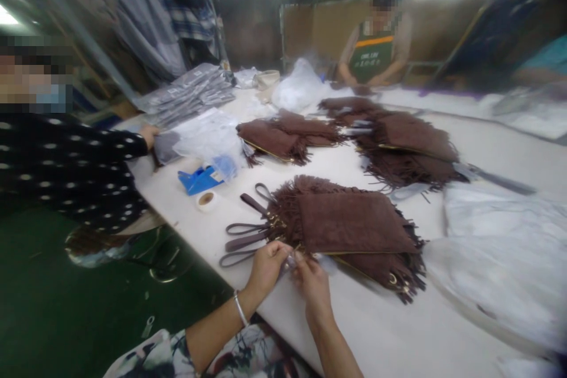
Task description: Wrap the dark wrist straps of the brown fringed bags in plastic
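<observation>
One small piece (290, 260): too blurred to identify, pinched by left hand (267, 270) and right hand (315, 288)
Fringed pouches (352, 222): stacked near the table (204, 236) edge, lower ones partly covered

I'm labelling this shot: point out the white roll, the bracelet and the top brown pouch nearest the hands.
White roll (207, 207), head view: near side.
Bracelet (240, 308), head view: middle of band.
Top brown pouch (354, 221), head view: middle of flat face.
</observation>
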`<state>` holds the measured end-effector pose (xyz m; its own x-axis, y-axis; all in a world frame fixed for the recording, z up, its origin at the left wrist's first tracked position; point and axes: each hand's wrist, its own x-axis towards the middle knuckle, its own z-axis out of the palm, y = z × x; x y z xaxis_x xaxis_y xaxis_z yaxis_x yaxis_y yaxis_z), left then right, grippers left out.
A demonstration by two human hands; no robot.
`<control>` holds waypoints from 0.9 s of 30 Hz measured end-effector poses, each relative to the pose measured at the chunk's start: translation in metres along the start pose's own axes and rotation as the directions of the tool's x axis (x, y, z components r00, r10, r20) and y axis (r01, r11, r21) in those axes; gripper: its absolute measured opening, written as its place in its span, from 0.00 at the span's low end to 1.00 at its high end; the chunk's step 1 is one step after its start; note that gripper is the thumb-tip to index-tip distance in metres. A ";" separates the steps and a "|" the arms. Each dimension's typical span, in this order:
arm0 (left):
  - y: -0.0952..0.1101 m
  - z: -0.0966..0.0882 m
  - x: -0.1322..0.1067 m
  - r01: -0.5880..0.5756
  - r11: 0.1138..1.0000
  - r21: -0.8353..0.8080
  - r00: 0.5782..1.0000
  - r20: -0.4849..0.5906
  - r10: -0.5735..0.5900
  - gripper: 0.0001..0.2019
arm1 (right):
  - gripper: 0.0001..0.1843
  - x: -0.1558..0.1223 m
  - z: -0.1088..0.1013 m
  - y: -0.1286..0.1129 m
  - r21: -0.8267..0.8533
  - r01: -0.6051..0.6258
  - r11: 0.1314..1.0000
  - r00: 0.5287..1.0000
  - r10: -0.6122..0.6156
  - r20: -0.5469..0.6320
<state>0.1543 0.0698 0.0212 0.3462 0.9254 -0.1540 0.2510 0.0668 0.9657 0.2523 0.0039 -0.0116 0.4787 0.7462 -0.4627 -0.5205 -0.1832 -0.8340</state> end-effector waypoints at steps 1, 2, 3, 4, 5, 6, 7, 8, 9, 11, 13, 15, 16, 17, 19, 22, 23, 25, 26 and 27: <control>0.001 0.002 0.002 -0.012 1.000 0.009 1.000 -0.004 0.012 0.12 | 0.25 0.001 -0.002 0.001 0.028 0.004 1.000 1.000 -0.003 -0.024; 0.001 0.003 0.003 -0.021 1.000 0.017 1.000 -0.010 0.022 0.12 | 0.24 0.003 -0.003 0.002 0.073 0.009 0.997 0.999 -0.005 -0.054; 0.002 0.004 0.003 -0.026 0.999 0.022 1.000 -0.016 0.026 0.12 | 0.24 0.004 -0.003 0.003 0.131 0.017 0.991 0.996 -0.006 -0.087; 0.001 0.004 0.003 -0.026 0.999 0.025 0.999 -0.019 0.026 0.12 | 0.23 0.005 -0.002 0.004 0.194 0.024 0.981 0.994 -0.002 -0.113; 0.001 0.003 0.003 -0.023 0.999 0.026 0.999 -0.022 0.023 0.11 | 0.22 0.005 0.000 0.004 0.255 0.030 0.967 0.992 0.003 -0.127; 0.000 0.002 0.003 -0.019 1.000 0.025 1.000 -0.024 0.020 0.11 | 0.21 0.005 0.002 0.004 0.306 0.033 0.952 0.992 0.006 -0.124; -0.002 0.001 0.003 -0.016 1.000 0.023 1.000 -0.022 0.016 0.11 | 0.21 0.006 0.004 0.004 0.344 0.032 0.938 0.994 0.006 -0.108; -0.003 0.000 0.003 -0.013 1.000 0.022 1.000 -0.018 0.014 0.11 | 0.20 0.006 0.007 0.003 0.370 0.029 0.929 0.997 0.002 -0.083; -0.003 0.000 0.002 -0.012 1.000 0.022 1.000 -0.014 0.012 0.11 | 0.20 0.006 0.009 0.003 0.387 0.027 0.922 0.998 -0.004 -0.061; -0.003 -0.001 0.002 -0.014 1.000 0.019 1.000 -0.011 0.014 0.11 | 0.19 0.006 0.013 0.003 0.394 0.034 0.919 0.999 -0.016 -0.047; 0.001 0.000 0.002 -0.012 1.000 0.018 1.000 -0.013 0.012 0.11 | 0.19 0.006 0.014 0.004 0.364 0.046 0.930 0.997 -0.018 -0.080; 0.005 0.003 0.002 0.000 1.000 0.018 1.000 -0.020 0.000 0.12 | 0.19 0.006 0.013 0.005 0.308 0.054 0.950 0.992 -0.016 -0.124; 0.007 0.004 0.003 0.007 1.000 0.019 1.000 -0.024 -0.006 0.12 | 0.19 0.007 0.012 0.005 0.276 0.061 0.959 0.990 -0.022 -0.142; 0.008 0.006 0.003 0.012 1.000 0.020 0.999 -0.030 -0.011 0.12 | 0.19 0.007 0.010 0.006 0.243 0.070 0.968 0.987 -0.032 -0.156; 0.010 0.011 0.005 0.010 1.000 0.026 0.998 -0.056 -0.009 0.12 | 0.19 0.006 0.008 0.007 0.178 0.094 0.980 0.984 -0.065 -0.167; 0.011 0.016 0.007 -0.006 1.000 0.030 0.996 -0.091 0.009 0.11 | 0.22 0.004 0.004 0.008 0.073 0.114 0.991 0.981 -0.101 -0.165; 0.012 0.018 0.008 -0.013 1.000 0.025 0.995 -0.096 0.016 0.11 | 0.24 0.003 0.003 0.008 0.036 0.121 0.992 0.980 -0.113 -0.161; 0.014 0.021 0.007 -0.025 1.000 0.011 0.994 -0.104 0.026 0.11 | 0.26 -0.001 0.000 0.007 -0.036 0.136 0.990 0.979 -0.140 -0.150; 0.015 0.023 0.007 -0.029 1.000 0.006 0.993 -0.113 0.029 0.11 | 0.27 -0.002 -0.002 0.006 -0.067 0.149 0.987 0.978 -0.156 -0.136; 0.016 0.025 0.007 -0.029 1.000 0.000 0.992 -0.127 0.029 0.11 | 0.27 -0.003 -0.003 0.005 -0.091 0.167 0.982 0.978 -0.177 -0.114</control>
<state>0.1832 0.0683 0.0299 0.2360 0.9667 -0.0985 0.2412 0.0399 0.9697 0.2503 -0.0017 -0.0153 0.6406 0.6888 -0.3393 -0.3665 -0.1140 -0.9234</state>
